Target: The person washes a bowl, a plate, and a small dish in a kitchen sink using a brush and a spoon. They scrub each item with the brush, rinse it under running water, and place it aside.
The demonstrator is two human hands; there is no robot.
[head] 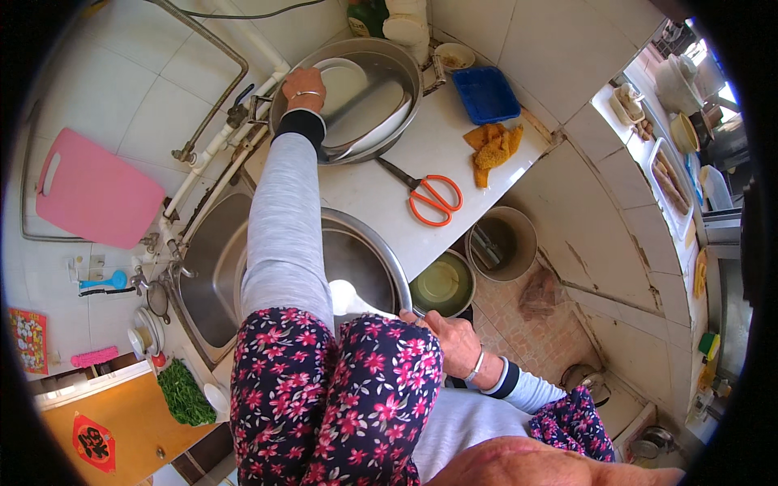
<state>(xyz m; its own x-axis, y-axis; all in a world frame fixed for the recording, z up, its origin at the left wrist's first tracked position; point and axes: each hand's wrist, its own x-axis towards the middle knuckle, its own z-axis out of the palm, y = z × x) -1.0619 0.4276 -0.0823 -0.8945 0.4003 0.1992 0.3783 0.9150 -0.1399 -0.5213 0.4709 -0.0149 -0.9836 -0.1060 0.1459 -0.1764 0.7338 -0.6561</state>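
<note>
My left hand (pixel 305 86) reaches into a large steel basin (pixel 414 91) on the counter, at the edge of a round white dish (pixel 343 79); its fingertips are hidden. A larger white dish (pixel 386 130) leans along the basin's near side. My right hand (pixel 453 343) is low at the right, its fingers curled on the rim of a second steel basin (pixel 386 249) by the sink. Inside that basin a white object (pixel 349 297) shows partly, behind my floral sleeve. Orange-handled scissors (pixel 434 197) lie near the first basin.
A blue plastic tray (pixel 486 94) and a mustard cloth (pixel 495 149) lie on the counter (pixel 358 188). A metal sink (pixel 209 273) is at left, below wall pipes. Two buckets, one grey (pixel 516 231) and one with greenish liquid (pixel 440 282), stand below the counter edge. Leafy greens (pixel 182 392) lie lower left.
</note>
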